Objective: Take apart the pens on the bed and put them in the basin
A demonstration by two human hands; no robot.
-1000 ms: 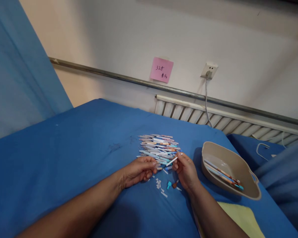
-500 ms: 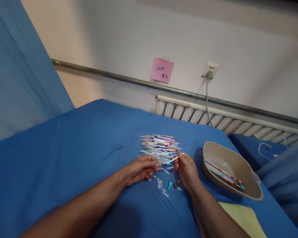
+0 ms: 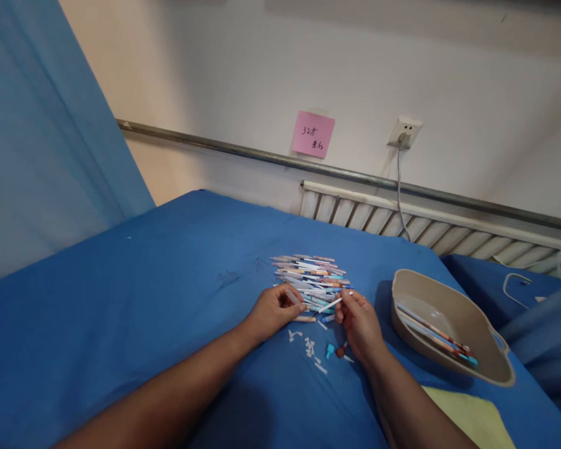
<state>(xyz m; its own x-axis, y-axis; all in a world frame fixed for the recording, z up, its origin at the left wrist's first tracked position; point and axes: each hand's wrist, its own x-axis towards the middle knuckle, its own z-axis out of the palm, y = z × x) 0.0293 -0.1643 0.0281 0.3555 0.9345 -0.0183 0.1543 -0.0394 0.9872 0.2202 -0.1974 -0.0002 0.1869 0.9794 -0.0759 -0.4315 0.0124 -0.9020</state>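
My right hand (image 3: 361,321) pinches a slim white pen refill (image 3: 328,304), its lower end pointing left and down. Across the gap, my left hand (image 3: 273,315) has thumb and fingers curled around a pale translucent pen part (image 3: 291,297), largely covered by the fingers. Behind both hands lies a pile of pens (image 3: 308,268) and white sticks, roughly side by side. Small white pieces (image 3: 309,347) are scattered on the blue sheet between my forearms. Near them rest a turquoise piece (image 3: 330,351) and a brown piece (image 3: 340,352).
To the right stands a beige basin (image 3: 489,340) with several assembled-looking pens (image 3: 434,330) in it. A yellow cloth (image 3: 470,415) lies in front of the basin. Beyond the blue-covered table (image 3: 144,299) are a radiator (image 3: 355,212) and a wall socket (image 3: 404,132) with a plugged-in cord.
My left hand has drawn back from the refill's tip and turned over the front of the pen pile. My right hand still holds the refill. The whole view has shifted slightly.
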